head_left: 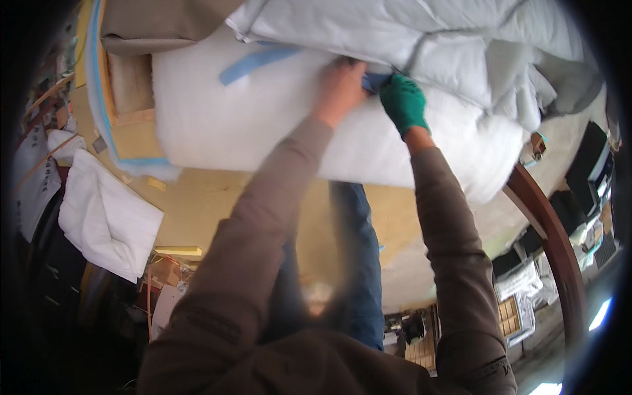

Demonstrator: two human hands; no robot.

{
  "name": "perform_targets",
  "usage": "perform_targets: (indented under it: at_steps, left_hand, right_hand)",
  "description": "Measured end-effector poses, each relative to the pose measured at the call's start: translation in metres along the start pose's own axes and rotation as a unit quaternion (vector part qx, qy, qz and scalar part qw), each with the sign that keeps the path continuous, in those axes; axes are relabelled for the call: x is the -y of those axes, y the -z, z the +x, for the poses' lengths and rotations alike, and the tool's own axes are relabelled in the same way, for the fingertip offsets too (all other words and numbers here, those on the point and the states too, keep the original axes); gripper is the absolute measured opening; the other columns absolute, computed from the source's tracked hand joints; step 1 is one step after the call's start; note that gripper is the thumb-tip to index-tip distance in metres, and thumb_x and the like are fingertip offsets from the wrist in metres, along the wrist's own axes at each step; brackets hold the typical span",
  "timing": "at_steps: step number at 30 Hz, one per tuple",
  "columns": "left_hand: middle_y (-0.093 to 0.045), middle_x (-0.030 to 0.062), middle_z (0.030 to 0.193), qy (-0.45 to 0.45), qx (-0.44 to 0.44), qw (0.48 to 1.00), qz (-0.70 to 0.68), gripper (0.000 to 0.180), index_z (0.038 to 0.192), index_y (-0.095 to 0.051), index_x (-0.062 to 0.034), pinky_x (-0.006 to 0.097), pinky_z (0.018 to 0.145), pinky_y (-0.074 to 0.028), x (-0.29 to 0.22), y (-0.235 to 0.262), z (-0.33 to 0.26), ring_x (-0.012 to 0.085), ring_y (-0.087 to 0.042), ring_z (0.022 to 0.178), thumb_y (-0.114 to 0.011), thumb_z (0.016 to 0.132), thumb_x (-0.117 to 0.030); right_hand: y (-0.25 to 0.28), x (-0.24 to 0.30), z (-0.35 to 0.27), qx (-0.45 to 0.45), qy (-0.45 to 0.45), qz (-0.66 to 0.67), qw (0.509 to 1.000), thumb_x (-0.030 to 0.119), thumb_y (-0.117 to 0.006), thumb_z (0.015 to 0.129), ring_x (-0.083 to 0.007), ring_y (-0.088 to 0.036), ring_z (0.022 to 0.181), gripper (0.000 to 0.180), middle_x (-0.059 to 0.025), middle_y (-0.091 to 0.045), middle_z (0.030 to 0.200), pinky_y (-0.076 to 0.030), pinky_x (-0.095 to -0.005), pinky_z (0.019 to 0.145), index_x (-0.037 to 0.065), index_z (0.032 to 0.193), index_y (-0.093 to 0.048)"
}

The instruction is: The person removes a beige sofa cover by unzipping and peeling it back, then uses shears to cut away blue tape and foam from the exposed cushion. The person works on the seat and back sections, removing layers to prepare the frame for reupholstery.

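A thick sheet of white batting (217, 131) lies in front of me, with a white quilted cushion cover (454, 56) along its far side. At the cover's near edge a short dark-blue fabric strip (375, 81) shows between my hands. My bare left hand (339, 92) is closed at the strip's left end, its fingertips partly hidden. My right hand (403, 104), in a green glove, grips the strip's right end, close against the cover's edge. To the left, a light-blue strip (257, 64) lies flat on the batting.
At far left a brown cover (164, 26) hangs over a wooden frame (131, 117). Folded white batting (108, 214) lies at left. A curved reddish-brown beam (550, 230) rises at right. Wooden crates and dark items (415, 329) stand lower right.
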State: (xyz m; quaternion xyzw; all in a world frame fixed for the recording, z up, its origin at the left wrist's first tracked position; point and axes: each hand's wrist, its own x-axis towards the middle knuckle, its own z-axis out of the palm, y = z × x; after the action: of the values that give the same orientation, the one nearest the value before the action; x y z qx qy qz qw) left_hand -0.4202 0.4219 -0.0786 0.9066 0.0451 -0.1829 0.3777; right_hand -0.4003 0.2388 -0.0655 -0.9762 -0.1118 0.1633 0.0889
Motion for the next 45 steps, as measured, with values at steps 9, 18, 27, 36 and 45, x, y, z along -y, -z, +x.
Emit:
perform_targets:
  at_steps: [9, 18, 27, 36, 45]
  left_hand:
    - [-0.074, 0.0122, 0.1, -0.071, -0.095, 0.993, 0.011, 0.037, 0.11, -0.065, -0.0096, 0.052, 0.086, -0.053, 0.005, -0.003, 0.001, 0.0365, -0.07, 0.101, -0.083, 0.078, -0.015]
    - [-0.069, 0.0169, 0.123, 0.033, 0.029, 0.998, 0.039, 0.058, 0.131, -0.062, -0.0114, 0.054, 0.103, -0.048, 0.002, -0.003, 0.006, 0.0392, -0.063, 0.121, -0.086, 0.078, -0.012]
    - [-0.075, 0.0103, 0.102, -0.028, -0.062, 0.994, 0.087, 0.044, 0.111, -0.069, -0.0114, 0.048, 0.085, -0.054, -0.003, 0.0, 0.002, 0.0339, -0.07, 0.102, -0.089, 0.075, -0.028]
    - [-0.07, 0.0157, 0.118, -0.045, -0.043, 0.997, 0.055, 0.06, 0.127, -0.062, -0.011, 0.051, 0.096, -0.051, 0.002, 0.005, 0.0, 0.0381, -0.065, 0.115, -0.09, 0.076, -0.022]
    - [-0.068, 0.0163, 0.121, -0.062, 0.012, 0.998, 0.005, 0.057, 0.118, -0.063, -0.0084, 0.048, 0.096, -0.052, 0.007, 0.02, -0.004, 0.0381, -0.064, 0.115, -0.093, 0.074, -0.028]
  right_hand:
    - [0.02, -0.013, -0.018, -0.058, 0.1, 0.009, 0.993, 0.027, -0.062, 0.095, -0.0373, -0.073, 0.08, 0.021, -0.0184, -0.074, 0.084, -0.057, -0.0494, 0.075, 0.008, 0.091, -0.07]
    - [0.057, 0.034, 0.018, 0.165, -0.205, 0.232, 0.937, 0.028, -0.062, 0.094, -0.0273, -0.073, 0.064, 0.03, -0.0182, -0.073, 0.08, -0.058, -0.0405, 0.068, 0.0, 0.091, -0.072]
    - [0.031, 0.009, 0.007, 0.107, -0.17, 0.254, 0.946, 0.025, -0.062, 0.089, -0.0223, -0.072, 0.058, 0.027, -0.0101, -0.071, 0.074, -0.056, -0.0365, 0.061, 0.0, 0.094, -0.074]
    - [0.034, 0.018, 0.006, 0.039, 0.007, 0.029, 0.999, 0.03, -0.053, 0.097, -0.0396, -0.072, 0.095, 0.032, -0.0185, -0.075, 0.095, -0.056, -0.0514, 0.084, 0.005, 0.093, -0.071]
    - [0.028, 0.019, 0.028, 0.122, -0.061, 0.046, 0.99, 0.029, -0.059, 0.092, -0.0396, -0.072, 0.1, 0.028, -0.02, -0.076, 0.103, -0.056, -0.0501, 0.086, 0.009, 0.102, -0.076]
